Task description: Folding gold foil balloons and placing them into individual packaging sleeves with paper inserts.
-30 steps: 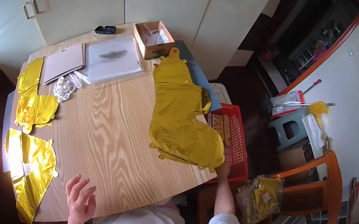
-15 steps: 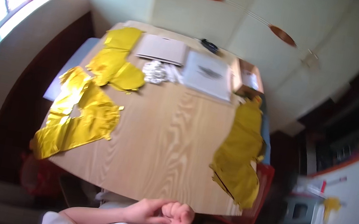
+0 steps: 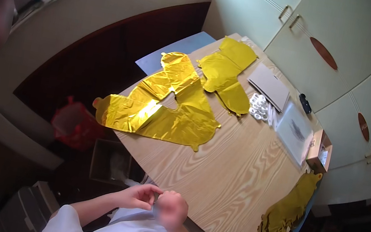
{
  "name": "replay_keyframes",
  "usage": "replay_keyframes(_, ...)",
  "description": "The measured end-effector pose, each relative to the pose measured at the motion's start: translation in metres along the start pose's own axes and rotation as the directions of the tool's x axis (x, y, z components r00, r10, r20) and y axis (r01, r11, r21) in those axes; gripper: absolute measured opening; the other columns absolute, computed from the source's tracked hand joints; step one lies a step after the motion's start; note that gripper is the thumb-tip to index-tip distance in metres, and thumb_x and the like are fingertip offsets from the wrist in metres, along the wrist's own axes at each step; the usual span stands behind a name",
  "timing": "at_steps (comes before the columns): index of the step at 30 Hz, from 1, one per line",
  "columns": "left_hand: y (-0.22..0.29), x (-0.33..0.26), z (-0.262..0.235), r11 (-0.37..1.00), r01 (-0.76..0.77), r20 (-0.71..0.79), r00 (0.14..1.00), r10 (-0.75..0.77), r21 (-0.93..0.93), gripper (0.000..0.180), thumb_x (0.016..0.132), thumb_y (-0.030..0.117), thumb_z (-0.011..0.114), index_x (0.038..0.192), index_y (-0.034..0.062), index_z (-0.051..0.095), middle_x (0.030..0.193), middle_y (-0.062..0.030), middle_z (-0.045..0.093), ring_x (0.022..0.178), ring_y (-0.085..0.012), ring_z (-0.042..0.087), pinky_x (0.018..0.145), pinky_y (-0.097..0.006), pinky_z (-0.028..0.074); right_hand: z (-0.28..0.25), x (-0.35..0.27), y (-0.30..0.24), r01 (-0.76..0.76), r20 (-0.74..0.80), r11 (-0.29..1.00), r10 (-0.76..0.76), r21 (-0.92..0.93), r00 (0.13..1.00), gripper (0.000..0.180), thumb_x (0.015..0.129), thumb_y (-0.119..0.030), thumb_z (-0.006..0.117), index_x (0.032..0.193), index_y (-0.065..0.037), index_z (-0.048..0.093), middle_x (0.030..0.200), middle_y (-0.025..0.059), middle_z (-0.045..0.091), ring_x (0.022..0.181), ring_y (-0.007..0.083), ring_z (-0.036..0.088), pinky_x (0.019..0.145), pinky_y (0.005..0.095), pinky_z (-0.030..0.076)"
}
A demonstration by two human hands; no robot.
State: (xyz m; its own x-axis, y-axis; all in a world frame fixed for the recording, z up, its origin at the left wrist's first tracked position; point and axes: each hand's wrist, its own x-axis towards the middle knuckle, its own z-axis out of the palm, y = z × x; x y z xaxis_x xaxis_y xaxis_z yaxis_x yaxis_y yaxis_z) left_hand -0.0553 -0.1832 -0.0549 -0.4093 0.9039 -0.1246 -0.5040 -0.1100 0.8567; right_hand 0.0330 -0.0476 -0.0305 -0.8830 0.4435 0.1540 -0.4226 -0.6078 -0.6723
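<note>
My left hand (image 3: 141, 196) and my right hand (image 3: 172, 211) meet just off the table's near edge, in front of my white shirt. The right one is curled into a fist, partly blurred; whatever it may hold is hidden. Left thumb and forefinger are apart, with the forefinger's tip against the right fist. Closest beyond them lies a flat gold foil balloon (image 3: 194, 122) with a small hole in its middle. A second gold foil balloon (image 3: 225, 71) lies behind it, and a third, folded gold foil balloon (image 3: 288, 213) rests at the table's right edge.
On the wooden table (image 3: 225, 172) are white ribbon rolls (image 3: 259, 106), grey cardboard (image 3: 270, 86), a clear plastic sheet (image 3: 294, 132), a black object (image 3: 305, 104) and a small open box (image 3: 320, 152). A red bag (image 3: 76, 124) and a cardboard box (image 3: 108, 162) stand left, below the table.
My view has turned left, so the table sits further right and tilted. My hands stay together near my body; the left fingers have drawn slightly away from the right fist.
</note>
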Motion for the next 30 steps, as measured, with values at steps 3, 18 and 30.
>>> replay_keyframes(3,-0.001,-0.010,-0.015,0.945,0.221,0.027,0.972,-0.234,0.243,0.014,0.095,0.013,0.063,0.101,0.0006,0.067,0.077,-0.0014,0.064,0.070,-0.0087,0.063,0.061,-0.022,0.051,0.006,0.008,0.014,0.004,0.073,1.000,-0.005,0.011,0.997,0.038,0.099,-0.024,0.049,0.066,-0.006,0.042,0.065,0.0047,0.038,0.060,0.0168,0.038,0.056,0.0319,0.033)
replay_keyframes(18,-0.205,-0.057,-0.335,0.543,0.792,-0.948,0.317,0.022,0.277,0.031,0.088,0.023,0.060,0.100,-0.0031,0.071,0.094,-0.0252,0.069,0.094,-0.0351,0.068,0.085,-0.043,0.054,-0.013,-0.013,-0.021,0.100,0.178,0.741,0.027,-0.664,0.984,0.017,0.084,-0.007,0.064,0.100,-0.002,0.060,0.109,0.0150,0.053,0.102,0.0251,0.052,0.091,0.0339,0.043)
replay_keyframes(30,-0.267,-0.071,-0.408,0.871,-0.057,-0.852,0.247,-0.462,-0.489,0.031,0.089,0.022,0.058,0.098,-0.0053,0.068,0.100,-0.0187,0.070,0.091,-0.0304,0.068,0.076,-0.043,0.056,-0.025,0.045,-0.101,0.178,0.214,0.196,0.178,-0.964,0.960,0.030,0.082,-0.004,0.065,0.111,-0.004,0.065,0.100,0.0133,0.063,0.081,0.0251,0.063,0.076,0.0348,0.051)
